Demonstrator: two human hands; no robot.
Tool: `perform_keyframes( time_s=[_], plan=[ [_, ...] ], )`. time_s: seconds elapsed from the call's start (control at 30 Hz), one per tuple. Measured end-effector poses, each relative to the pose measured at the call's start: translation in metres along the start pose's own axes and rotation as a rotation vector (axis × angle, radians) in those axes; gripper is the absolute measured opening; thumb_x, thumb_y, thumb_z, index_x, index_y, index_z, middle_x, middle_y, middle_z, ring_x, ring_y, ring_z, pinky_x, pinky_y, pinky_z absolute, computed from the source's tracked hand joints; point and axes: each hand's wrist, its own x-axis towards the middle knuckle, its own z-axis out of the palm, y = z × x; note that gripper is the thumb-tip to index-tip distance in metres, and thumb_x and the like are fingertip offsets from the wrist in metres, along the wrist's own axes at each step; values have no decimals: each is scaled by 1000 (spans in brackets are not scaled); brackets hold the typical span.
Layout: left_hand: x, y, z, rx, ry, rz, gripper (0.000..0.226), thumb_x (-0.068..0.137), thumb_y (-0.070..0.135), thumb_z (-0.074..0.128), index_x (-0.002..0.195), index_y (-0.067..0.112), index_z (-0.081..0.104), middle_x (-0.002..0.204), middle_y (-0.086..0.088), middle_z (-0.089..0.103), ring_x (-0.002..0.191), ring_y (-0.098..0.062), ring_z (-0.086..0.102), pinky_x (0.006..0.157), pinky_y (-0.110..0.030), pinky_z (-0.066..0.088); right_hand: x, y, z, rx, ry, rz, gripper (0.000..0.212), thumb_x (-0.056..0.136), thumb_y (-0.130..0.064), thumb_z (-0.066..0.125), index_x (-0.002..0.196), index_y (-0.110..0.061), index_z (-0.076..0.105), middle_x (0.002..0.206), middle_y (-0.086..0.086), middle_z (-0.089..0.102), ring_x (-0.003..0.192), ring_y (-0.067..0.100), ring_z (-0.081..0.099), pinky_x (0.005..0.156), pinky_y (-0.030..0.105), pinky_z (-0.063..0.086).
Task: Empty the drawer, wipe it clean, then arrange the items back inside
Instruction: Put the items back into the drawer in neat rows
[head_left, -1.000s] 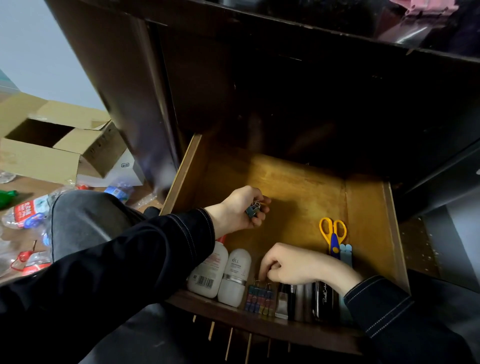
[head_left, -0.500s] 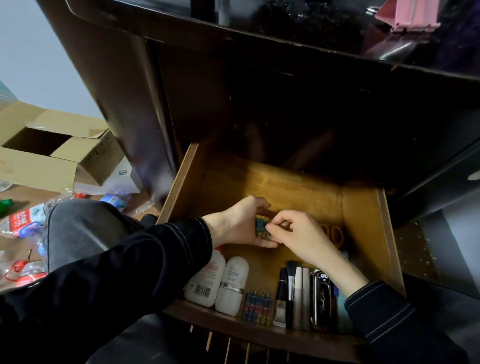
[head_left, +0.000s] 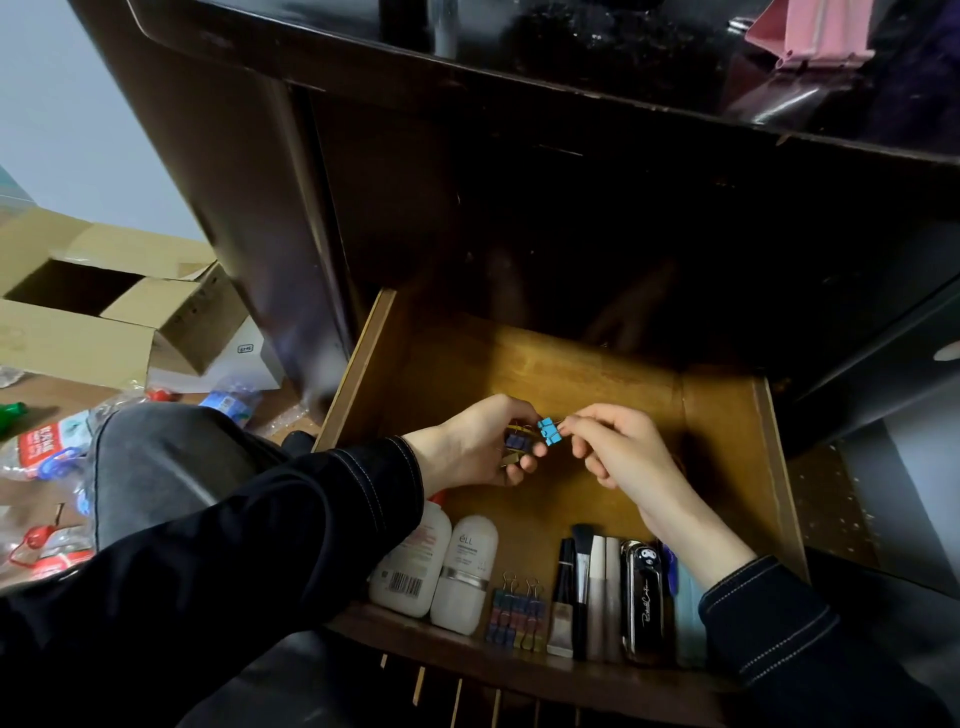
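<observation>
left hand (head_left: 475, 447) cupped over the drawer (head_left: 722, 415), closed round a few dark clips (head_left: 517, 444). right hand (head_left: 613, 449) just beside it, thumb and finger pinching a blue clip (head_left: 548, 431). bottles (head_left: 436, 564), a clip row (head_left: 517, 613) and brushes (head_left: 582, 577) lie along the front wall. judged: blue clip belongs in that row, toward the person; right hand is nearer.
</observation>
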Motion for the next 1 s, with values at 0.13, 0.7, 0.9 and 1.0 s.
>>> perform_keyframes(
  time_s=[0.13,0.7,0.9,1.0],
  plan=[
    [5,-3,-3,-55,175,39,15,97,14,44,100,5,56,75,-6,52,57,-15,44,52,-23,32,4,6,-7,-145,71,-67,10,94,-22,67,89,-23,75,70,-9,66,62,4,56,54,16,42],
    [18,-5,-13,-139,220,102,25,93,7,36,92,8,61,72,-5,52,54,-16,46,42,-20,35,-8,37,28,-696,-646,-51,7,84,-19,72,84,-15,78,47,-15,50,44,3,37,50,24,28],
    [16,-4,-12,-138,212,100,24,94,8,37,91,8,61,72,-5,51,54,-15,45,43,-20,34,-7,40,31,-709,-696,-52,9,84,-21,73,87,-15,78,48,-18,53,44,1,40,51,24,29],
    [15,-4,-13,-135,209,100,23,93,9,38,91,8,61,71,-4,52,53,-15,46,42,-20,35,-7,41,32,-728,-702,-45,9,83,-23,73,87,-16,78,48,-16,52,43,2,39,52,26,29]
  ],
)
